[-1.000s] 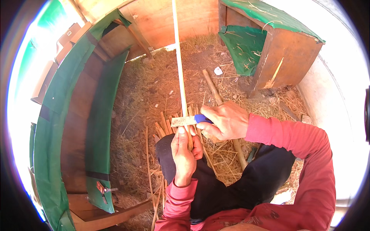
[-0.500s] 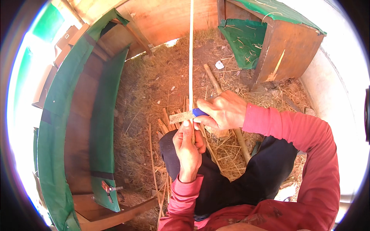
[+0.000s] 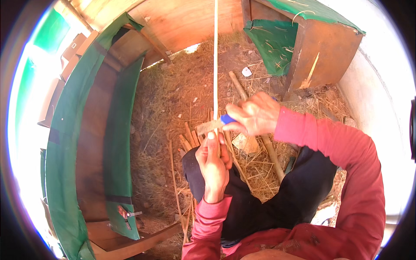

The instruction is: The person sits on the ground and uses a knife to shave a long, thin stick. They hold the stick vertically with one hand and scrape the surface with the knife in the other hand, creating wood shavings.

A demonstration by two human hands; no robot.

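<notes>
A long, thin pale wooden strip [image 3: 215, 65] stretches away from me, its near end in my left hand [image 3: 212, 167]. The left fingers are wrapped round it, with the thumb lying along the top. My right hand [image 3: 255, 113] grips the blue handle of a knife. The flat, stained knife blade [image 3: 208, 127] lies crosswise over the strip, just beyond my left thumb tip. Whether its edge bites into the wood cannot be made out.
Split wood sticks [image 3: 189, 138] and a wooden block [image 3: 245, 143] lie by my knees, with a thick pole [image 3: 272, 160] among straw. At left stands a green-covered bench [image 3: 117, 151] bearing a red-handled tool [image 3: 124, 213]. A wooden box [image 3: 323, 56] stands far right.
My right hand and the knife have shifted slightly right and away from me. The left hand keeps its hold on the strip, and the whole view has moved a little.
</notes>
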